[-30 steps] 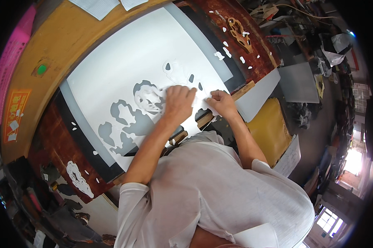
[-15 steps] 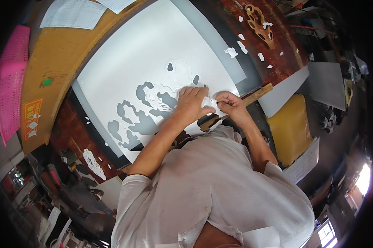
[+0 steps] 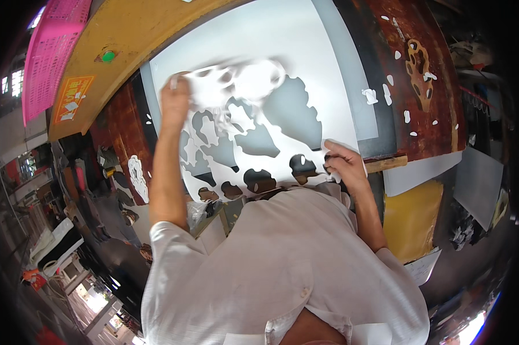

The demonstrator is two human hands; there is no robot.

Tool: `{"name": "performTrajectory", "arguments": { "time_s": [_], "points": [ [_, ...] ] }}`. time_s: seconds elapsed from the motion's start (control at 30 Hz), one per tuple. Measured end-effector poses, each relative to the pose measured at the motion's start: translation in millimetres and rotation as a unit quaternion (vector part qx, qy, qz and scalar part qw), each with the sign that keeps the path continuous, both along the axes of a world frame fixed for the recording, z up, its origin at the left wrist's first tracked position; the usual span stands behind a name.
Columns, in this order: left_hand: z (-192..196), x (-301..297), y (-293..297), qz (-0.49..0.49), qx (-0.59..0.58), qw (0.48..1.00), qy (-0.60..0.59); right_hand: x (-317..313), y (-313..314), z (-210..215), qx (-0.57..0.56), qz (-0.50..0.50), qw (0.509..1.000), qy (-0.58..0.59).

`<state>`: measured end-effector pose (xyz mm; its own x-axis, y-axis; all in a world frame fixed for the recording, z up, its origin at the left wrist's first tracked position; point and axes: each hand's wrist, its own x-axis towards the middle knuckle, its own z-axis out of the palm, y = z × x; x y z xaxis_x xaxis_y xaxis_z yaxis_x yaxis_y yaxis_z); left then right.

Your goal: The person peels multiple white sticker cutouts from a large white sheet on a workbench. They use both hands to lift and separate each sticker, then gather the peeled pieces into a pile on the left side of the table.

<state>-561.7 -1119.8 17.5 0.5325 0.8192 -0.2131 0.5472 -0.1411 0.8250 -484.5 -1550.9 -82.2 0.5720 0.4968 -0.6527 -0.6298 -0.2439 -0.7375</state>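
White, thin, floppy cut-out sheet, riddled with blobby holes, lifted off the grey board. Pinched at its far corner by the left hand, near edge gripped in the closed right hand. Loose white scraps scattered over rough reddish-brown tabletop.

A dark red-brown wooden workbench carries a large white rectangular sheet across its middle. Small white paper scraps and an ochre cut-out shape lie near its right edge. A long yellow board runs along its left edge.
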Motion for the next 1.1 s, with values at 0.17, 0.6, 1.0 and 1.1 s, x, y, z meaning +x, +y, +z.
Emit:
{"name": "performTrajectory", "arguments": {
  "time_s": [0.17,0.6,1.0,1.1],
  "points": [
    [32.0,-53.8,38.7,0.016,0.057,0.997,-0.057,2.2,9.7,21.0,-0.134,0.070,0.983,-0.103],
    [69.3,-79.8,-33.8,-0.049,-0.105,0.985,-0.127,14.9,171.9,105.4,0.060,0.138,0.822,-0.550],
    [12.0,-98.0,-73.9,-0.029,-0.334,0.925,-0.180,-61.9,215.9,111.1,0.108,0.076,0.982,-0.137],
    [4.8,-102.0,-71.3,-0.085,-0.332,0.923,-0.175,-62.4,206.1,106.5,0.110,0.058,0.989,-0.085]
  ]
}}
